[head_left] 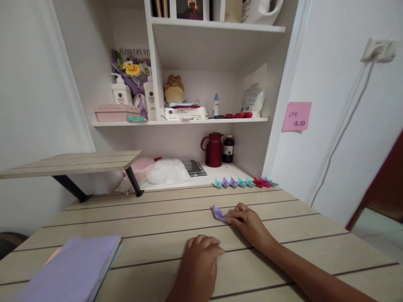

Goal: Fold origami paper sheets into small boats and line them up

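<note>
A small purple origami boat [218, 214] is pinched by one end between the thumb and fingers of my right hand [248, 222], just over the wooden tabletop [151, 235]. Loosely bent, my left hand [200, 264] is nearer the front edge, its thumb and fingers a little apart and nothing visible in them. Along the back edge of the table stands a row of several folded paper boats in light blue, purple, red and pink, among them a purple boat [233, 182] and a red boat [258, 182].
At the front left lies a stack of coloured paper [72, 264], purple on top. A raised wooden stand [75, 161] on black legs occupies the back left. Behind the table, shelves hold a red jug [214, 150], a dark bottle [228, 149] and a clear plastic bag [168, 171].
</note>
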{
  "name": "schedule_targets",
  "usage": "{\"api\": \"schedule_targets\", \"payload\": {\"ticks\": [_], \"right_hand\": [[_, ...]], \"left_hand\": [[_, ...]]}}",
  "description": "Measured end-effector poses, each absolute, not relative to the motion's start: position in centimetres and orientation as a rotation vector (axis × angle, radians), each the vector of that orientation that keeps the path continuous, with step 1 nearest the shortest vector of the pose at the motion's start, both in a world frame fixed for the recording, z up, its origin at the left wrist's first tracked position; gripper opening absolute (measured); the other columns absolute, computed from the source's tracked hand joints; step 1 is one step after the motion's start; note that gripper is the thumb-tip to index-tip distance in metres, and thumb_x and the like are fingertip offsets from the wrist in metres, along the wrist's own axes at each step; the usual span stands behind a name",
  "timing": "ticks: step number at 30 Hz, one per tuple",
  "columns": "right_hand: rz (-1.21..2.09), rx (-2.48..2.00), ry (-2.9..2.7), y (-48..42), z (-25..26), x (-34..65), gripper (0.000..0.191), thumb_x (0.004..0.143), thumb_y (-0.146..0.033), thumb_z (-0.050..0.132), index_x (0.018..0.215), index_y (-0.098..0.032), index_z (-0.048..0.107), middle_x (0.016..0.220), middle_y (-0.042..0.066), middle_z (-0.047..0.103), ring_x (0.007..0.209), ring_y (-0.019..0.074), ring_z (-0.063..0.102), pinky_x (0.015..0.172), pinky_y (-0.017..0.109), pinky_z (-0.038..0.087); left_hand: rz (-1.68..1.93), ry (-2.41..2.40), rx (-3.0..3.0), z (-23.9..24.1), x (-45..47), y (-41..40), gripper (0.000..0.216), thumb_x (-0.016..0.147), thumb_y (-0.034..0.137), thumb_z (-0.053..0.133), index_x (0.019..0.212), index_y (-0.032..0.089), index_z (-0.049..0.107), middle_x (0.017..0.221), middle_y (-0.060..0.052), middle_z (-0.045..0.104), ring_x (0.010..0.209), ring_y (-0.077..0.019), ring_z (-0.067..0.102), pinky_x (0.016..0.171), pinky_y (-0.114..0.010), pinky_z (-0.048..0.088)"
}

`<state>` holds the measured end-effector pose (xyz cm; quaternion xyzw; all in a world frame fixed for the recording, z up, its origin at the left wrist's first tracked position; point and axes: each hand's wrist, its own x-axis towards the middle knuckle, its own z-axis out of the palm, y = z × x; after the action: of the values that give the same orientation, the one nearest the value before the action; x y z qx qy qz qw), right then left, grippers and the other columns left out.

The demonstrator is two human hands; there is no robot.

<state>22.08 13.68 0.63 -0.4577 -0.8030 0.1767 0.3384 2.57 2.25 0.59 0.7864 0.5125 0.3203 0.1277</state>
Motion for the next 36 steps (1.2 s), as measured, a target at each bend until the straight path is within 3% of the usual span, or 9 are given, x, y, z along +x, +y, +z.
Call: {"api": "schedule_targets", "payload": {"ticks": [5,11,21,36], "right_hand": [[0.370,-1.307,-2.039,17.8,0.8,21.2,0.029,0.087,-0.039,0.053,0.095,-0.025,0.077,0.081,0.004,0.066,0.082,0.0216,0.063,0.077,0.032,0.049],[0.278,-1.406,-2.049,22.3,1.2,18.0,0.026,0.088,-0.037,0.052,0.093,-0.028,0.077,0.095,0.002,0.075,0.089,0.0223,0.066,0.077,0.030,0.047],[0.052,-1.630,-2.056,25.1,1.1,15.6,0.030,0.092,-0.037,0.048,0.102,-0.027,0.074,0.095,0.008,0.075,0.093,0.0292,0.065,0.074,0.036,0.046],[0.002,-1.669,-2.071,25.7,1.2,15.9,0.031,0.093,-0.040,0.047,0.102,-0.027,0.074,0.091,0.008,0.074,0.087,0.0291,0.066,0.072,0.036,0.046]], "left_hand": [[0.910,1.494,2.243,0.9,2.6,2.3,0.043,0.074,-0.002,0.048,0.097,0.026,0.071,0.111,-0.002,0.069,0.106,-0.0209,0.057,0.094,-0.043,0.041],[0.864,1.502,2.197,0.4,2.4,3.1,0.041,0.072,-0.001,0.052,0.093,0.028,0.071,0.109,0.001,0.070,0.103,-0.0203,0.058,0.091,-0.042,0.042],[0.837,1.506,2.221,-1.8,2.4,4.3,0.028,0.075,0.012,0.058,0.089,0.031,0.072,0.107,0.003,0.071,0.098,-0.0208,0.058,0.087,-0.041,0.040],[0.817,1.506,2.253,-2.3,2.4,4.6,0.031,0.073,0.012,0.058,0.091,0.033,0.072,0.106,0.003,0.071,0.095,-0.0211,0.058,0.084,-0.041,0.041]]}}
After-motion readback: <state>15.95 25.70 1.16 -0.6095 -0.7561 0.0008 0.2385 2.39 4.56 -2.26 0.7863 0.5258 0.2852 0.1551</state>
